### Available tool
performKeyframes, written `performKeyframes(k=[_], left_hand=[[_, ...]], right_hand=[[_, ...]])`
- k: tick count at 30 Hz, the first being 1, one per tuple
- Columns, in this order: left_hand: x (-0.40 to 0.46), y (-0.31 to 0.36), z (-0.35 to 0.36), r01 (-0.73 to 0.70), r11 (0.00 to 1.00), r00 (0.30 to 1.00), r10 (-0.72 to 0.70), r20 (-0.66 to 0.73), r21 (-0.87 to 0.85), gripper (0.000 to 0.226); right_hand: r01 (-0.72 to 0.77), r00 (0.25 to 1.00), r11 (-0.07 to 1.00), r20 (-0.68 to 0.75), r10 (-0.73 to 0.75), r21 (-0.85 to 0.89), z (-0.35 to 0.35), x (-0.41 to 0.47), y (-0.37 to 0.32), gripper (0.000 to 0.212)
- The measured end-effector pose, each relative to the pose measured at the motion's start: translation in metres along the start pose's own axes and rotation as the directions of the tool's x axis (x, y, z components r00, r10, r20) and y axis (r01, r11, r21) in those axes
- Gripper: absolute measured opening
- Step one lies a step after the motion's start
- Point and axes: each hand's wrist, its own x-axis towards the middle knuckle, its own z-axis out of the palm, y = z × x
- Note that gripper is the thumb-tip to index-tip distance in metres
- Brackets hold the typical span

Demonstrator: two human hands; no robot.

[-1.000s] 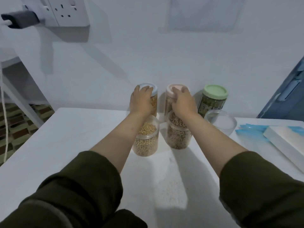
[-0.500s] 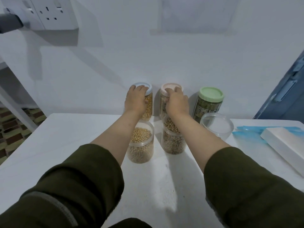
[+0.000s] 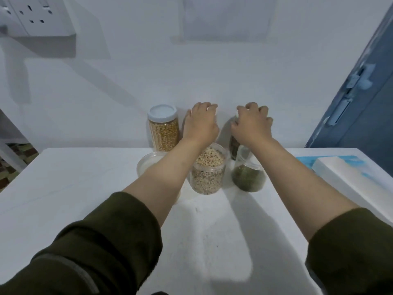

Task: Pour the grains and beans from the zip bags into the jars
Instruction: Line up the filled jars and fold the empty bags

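The head view showed a smooth white table [image 3: 63, 188] against a plain pale wall, with clear round plastic jars in two rows at its far edge. At the back left stood a tall jar [image 3: 163, 129] with a white screw lid, packed with small yellow grains. In front, an open jar [image 3: 209, 169] held round pale beans nearly to its rim, and an open jar to its right [image 3: 247, 176] held a low layer of fine green grains. A third open tub [image 3: 148, 165] lay mostly hidden under the left forearm. A flat white box [image 3: 348, 177] rested on blue zip bags [image 3: 306, 160] at the right edge.

The left hand [image 3: 201, 124] had its fingers curled down over the top of a back jar that it fully covered, so I cannot tell whether it gripped. The right hand [image 3: 252, 124] arched its curled fingers over a dark jar [image 3: 234, 145], of which only a strip of the side showed; its grip was likewise unclear.

Half a second before, the left hand sat on the white-lidded jar and the right on a pink-lidded one; each had since shifted one jar to the right. The green-lidded jar, bare then, now lay under the right hand.
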Motion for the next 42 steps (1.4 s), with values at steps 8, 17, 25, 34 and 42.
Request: performKeyframes(k=[8,17,25,34,42], left_hand=[[0.001,-0.005,0.016,0.100,0.982,0.995,-0.103,0.013,0.157,0.052],[0.005,0.001,0.019,0.133,0.968,0.991,-0.131,-0.024,0.211,0.050],[-0.020,0.005,0.002,0.161,0.966,0.985,-0.172,-0.033,-0.204,0.053],[-0.139,-0.015,-0.037,0.328,0.929,0.921,-0.355,-0.158,-0.174,0.037],[-0.170,-0.065,-0.004,0.263,0.940,0.949,-0.293,-0.120,-0.218,0.055]], right_hand=[[-0.070,0.991,0.974,0.128,0.043,0.216,0.026,0.007,0.042,0.059],[-0.019,0.999,0.944,0.046,0.005,0.329,0.041,0.026,0.045,0.058],[0.102,0.994,0.940,-0.007,-0.105,0.325,0.026,-0.013,0.024,0.055],[0.172,0.951,0.858,0.146,-0.273,0.483,0.032,-0.097,-0.020,0.046],[0.208,0.972,0.926,0.035,-0.231,0.315,0.080,-0.124,-0.030,0.045]])
